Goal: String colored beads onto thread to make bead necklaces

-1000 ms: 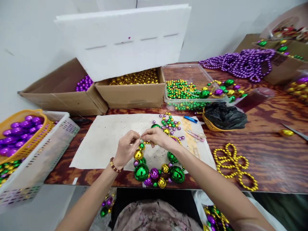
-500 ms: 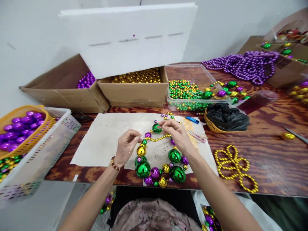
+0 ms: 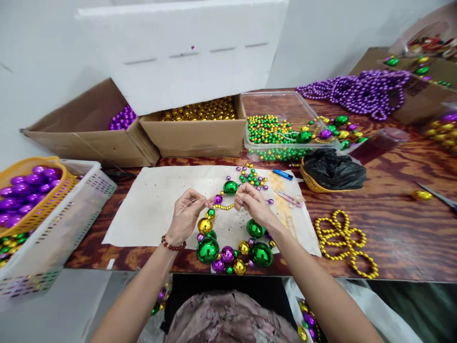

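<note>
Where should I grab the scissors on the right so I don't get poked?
Best grip the scissors by the dark handles, bringing the right hand in from the right. The slim, pointed blades lie flat, aiming left past the gold bead, so avoid that end. The handles run out of view, so their full shape is hidden.

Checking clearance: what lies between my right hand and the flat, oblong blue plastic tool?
Small round loose beads, some purple, lie on the white cloth between right hand and blue tool, as the head view shows.
</note>
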Demonstrator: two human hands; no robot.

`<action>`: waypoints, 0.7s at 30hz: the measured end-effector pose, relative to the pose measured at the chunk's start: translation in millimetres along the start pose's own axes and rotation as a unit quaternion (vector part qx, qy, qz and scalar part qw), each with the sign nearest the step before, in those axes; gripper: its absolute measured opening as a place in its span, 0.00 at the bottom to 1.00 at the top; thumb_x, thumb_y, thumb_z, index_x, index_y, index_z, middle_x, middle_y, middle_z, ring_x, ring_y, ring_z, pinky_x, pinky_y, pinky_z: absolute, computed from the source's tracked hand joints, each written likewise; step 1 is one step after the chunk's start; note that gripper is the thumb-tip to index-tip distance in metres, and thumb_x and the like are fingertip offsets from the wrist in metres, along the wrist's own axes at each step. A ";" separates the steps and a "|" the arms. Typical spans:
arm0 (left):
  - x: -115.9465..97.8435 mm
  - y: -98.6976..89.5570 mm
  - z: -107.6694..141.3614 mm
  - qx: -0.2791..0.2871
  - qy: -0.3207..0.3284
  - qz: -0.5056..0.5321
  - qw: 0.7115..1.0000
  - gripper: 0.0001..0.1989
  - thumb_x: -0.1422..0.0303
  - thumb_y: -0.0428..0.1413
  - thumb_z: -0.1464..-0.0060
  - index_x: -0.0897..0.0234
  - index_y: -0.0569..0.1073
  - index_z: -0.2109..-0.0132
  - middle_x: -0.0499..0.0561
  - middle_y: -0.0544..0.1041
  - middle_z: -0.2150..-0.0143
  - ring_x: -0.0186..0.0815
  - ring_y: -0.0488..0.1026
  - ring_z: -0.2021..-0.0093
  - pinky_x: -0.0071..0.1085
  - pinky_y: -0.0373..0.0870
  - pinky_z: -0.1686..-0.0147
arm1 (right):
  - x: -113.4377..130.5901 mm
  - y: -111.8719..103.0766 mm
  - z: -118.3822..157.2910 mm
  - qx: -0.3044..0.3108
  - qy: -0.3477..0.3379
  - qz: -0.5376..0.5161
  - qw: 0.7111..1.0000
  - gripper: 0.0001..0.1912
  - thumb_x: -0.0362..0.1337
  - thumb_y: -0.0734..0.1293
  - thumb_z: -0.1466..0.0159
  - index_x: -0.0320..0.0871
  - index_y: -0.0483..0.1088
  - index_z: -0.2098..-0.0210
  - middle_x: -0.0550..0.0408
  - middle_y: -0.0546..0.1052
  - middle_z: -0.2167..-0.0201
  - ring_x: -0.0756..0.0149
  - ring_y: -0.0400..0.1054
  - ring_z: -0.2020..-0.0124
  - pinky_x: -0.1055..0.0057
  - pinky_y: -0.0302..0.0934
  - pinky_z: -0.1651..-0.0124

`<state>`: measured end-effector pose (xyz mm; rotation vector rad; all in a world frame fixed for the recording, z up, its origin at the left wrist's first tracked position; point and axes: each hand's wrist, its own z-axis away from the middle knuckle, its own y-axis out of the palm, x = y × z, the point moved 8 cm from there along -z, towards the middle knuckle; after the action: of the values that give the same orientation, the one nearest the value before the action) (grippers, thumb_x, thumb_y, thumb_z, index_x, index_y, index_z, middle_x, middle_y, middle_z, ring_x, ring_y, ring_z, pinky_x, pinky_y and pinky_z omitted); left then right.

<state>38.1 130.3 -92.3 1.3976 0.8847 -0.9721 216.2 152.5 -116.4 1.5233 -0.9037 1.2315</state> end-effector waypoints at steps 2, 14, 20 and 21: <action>1.8 2.3 -0.9 0.025 -0.022 -0.017 0.999 0.13 0.64 0.67 0.51 0.63 0.70 0.70 0.43 0.75 0.76 0.30 0.74 0.72 0.45 0.70 0.46 | 5.7 -0.1 -1.5 0.012 -0.009 0.025 1.000 0.08 0.40 0.65 0.38 0.45 0.61 0.69 0.65 0.66 0.80 0.71 0.61 0.78 0.71 0.57 0.70; 17.9 -4.0 -17.8 0.137 -0.174 -0.030 0.975 0.15 0.66 0.70 0.55 0.65 0.72 0.65 0.46 0.76 0.77 0.29 0.73 0.76 0.32 0.72 0.63 | 50.1 42.5 -58.5 0.066 0.072 -0.033 0.995 0.04 0.31 0.61 0.38 0.44 0.62 0.69 0.54 0.81 0.68 0.66 0.77 0.66 0.71 0.67 0.63; 14.5 -0.5 -14.4 0.157 -0.151 -0.043 0.975 0.13 0.66 0.69 0.53 0.66 0.72 0.69 0.47 0.75 0.77 0.30 0.72 0.76 0.34 0.73 0.59 | 48.9 94.8 -95.9 0.109 -0.021 0.327 0.939 0.07 0.25 0.62 0.36 0.41 0.68 0.68 0.51 0.81 0.64 0.64 0.75 0.59 0.68 0.66 0.54; 13.4 -2.0 -14.2 0.152 -0.145 -0.042 0.977 0.13 0.66 0.69 0.52 0.66 0.72 0.69 0.47 0.76 0.78 0.30 0.72 0.76 0.34 0.73 0.58 | 49.6 96.3 -95.2 0.104 -0.031 0.366 0.924 0.07 0.25 0.63 0.37 0.40 0.69 0.68 0.49 0.81 0.61 0.61 0.74 0.55 0.64 0.64 0.51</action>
<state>42.1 144.2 -105.6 1.4309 0.5976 -1.3814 110.7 217.7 -42.6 1.4293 -1.5056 1.8600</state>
